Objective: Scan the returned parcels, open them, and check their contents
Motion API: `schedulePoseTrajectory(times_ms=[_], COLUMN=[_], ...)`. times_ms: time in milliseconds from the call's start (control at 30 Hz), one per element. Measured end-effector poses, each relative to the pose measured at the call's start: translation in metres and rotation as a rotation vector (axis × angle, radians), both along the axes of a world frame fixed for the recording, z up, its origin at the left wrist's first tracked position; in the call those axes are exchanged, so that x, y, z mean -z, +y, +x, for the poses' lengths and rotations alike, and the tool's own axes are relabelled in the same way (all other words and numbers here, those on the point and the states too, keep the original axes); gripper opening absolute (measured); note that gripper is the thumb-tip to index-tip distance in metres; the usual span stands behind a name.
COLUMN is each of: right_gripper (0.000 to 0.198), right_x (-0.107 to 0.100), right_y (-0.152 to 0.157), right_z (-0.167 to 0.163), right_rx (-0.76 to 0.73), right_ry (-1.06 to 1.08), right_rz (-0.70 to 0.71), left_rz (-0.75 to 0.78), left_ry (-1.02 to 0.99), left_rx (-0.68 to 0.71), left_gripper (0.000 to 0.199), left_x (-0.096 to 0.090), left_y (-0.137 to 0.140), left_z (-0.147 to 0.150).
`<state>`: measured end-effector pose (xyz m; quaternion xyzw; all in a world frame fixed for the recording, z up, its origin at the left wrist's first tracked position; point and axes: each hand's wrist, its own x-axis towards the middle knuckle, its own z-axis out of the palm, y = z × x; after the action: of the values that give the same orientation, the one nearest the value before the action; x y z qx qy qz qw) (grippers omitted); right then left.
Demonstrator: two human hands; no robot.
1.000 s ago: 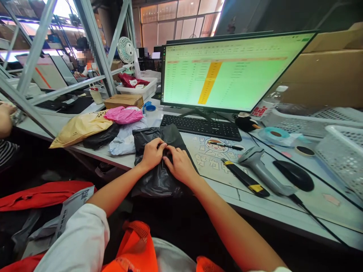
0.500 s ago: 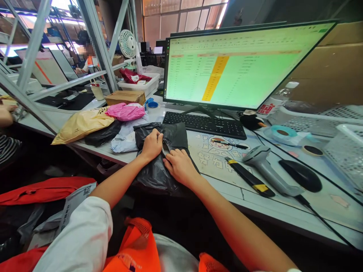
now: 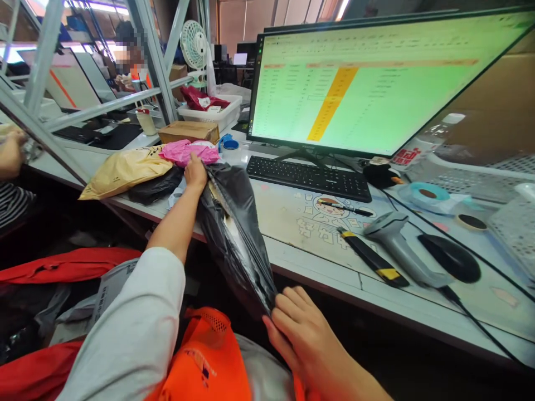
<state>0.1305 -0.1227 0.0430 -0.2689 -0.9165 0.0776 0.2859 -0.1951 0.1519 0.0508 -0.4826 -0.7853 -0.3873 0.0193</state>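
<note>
A black plastic mailing bag (image 3: 234, 234) stretches between my hands across the front edge of the desk. A long tear runs down its length, and something pale shows inside, too little to name. My left hand (image 3: 195, 174) is closed on the bag's far end, beside the pink package (image 3: 184, 153). My right hand (image 3: 298, 323) grips the near end, close to my body and below the desk's edge. The yellow package (image 3: 125, 172) and another black package (image 3: 152, 189) lie left of my left hand.
A keyboard (image 3: 309, 177) stands before the monitor (image 3: 355, 94). Toward the right lie a utility knife (image 3: 371, 259), a barcode scanner (image 3: 403, 248), a mouse (image 3: 449, 257) and tape rolls (image 3: 428, 194). Behind the packages are a cardboard box (image 3: 189, 132) and a white basket (image 3: 213, 114). Another person (image 3: 131, 61) sits beyond the metal frame.
My hands have moved apart, the left one away from me and the right one toward me. The bag's small opening has become a long tear. The view has shifted slightly.
</note>
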Motion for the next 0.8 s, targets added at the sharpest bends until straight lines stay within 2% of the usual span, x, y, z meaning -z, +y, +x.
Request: schedulePoseTrajectory(times_ms=[67, 167, 267, 333, 367, 400, 467, 533, 600, 667, 700, 800], right_gripper=[0.030, 0.029, 0.008, 0.027, 0.032, 0.033, 0.033, 0.036, 0.037, 0.035, 0.032, 0.023], right_x=[0.006, 0.006, -0.013, -0.031, -0.039, -0.046, -0.053, -0.048, -0.034, -0.016, -0.007, 0.013], right_y=[-0.006, -0.002, 0.014, 0.034, 0.048, 0.066, 0.109, 0.158, 0.202, 0.234, 0.244, 0.251], right_z=[0.013, 0.036, 0.062, 0.073, 0.074, 0.071, 0.054, 0.027, -0.003, -0.027, -0.035, -0.044], right_rx=[0.015, 0.076, 0.201, 0.342, 0.404, 0.447, 0.456, 0.436, 0.439, 0.418, 0.408, 0.365], right_ry=[0.013, 0.021, 0.081, 0.217, 0.304, 0.377, 0.442, 0.347, 0.175, 0.089, 0.064, 0.030], right_rz=[-0.031, -0.052, -0.078, -0.081, -0.087, -0.102, -0.166, -0.224, -0.318, -0.382, -0.410, -0.490], left_rz=[-0.005, -0.008, 0.114, 0.220, 0.207, 0.133, -0.162, -0.500, -0.704, -0.741, -0.714, -0.529], left_ry=[0.011, 0.101, 0.246, 0.343, 0.378, 0.405, 0.448, 0.497, 0.527, 0.547, 0.569, 0.700], left_rx=[0.043, 0.217, 0.387, 0.526, 0.634, 0.746, 0.893, 0.886, 0.816, 0.815, 0.847, 1.074], left_gripper=[0.028, 0.023, 0.024, 0.028, 0.028, 0.026, 0.023, 0.038, 0.063, 0.076, 0.073, 0.038], left_x=[0.005, 0.004, -0.013, -0.028, -0.034, -0.039, -0.041, -0.036, -0.027, -0.018, -0.014, -0.004], left_y=[-0.001, -0.016, -0.050, -0.075, -0.085, -0.091, -0.092, -0.079, -0.062, -0.052, -0.053, -0.079], left_z=[0.006, 0.026, 0.048, 0.061, 0.068, 0.075, 0.086, 0.093, 0.096, 0.098, 0.099, 0.108])
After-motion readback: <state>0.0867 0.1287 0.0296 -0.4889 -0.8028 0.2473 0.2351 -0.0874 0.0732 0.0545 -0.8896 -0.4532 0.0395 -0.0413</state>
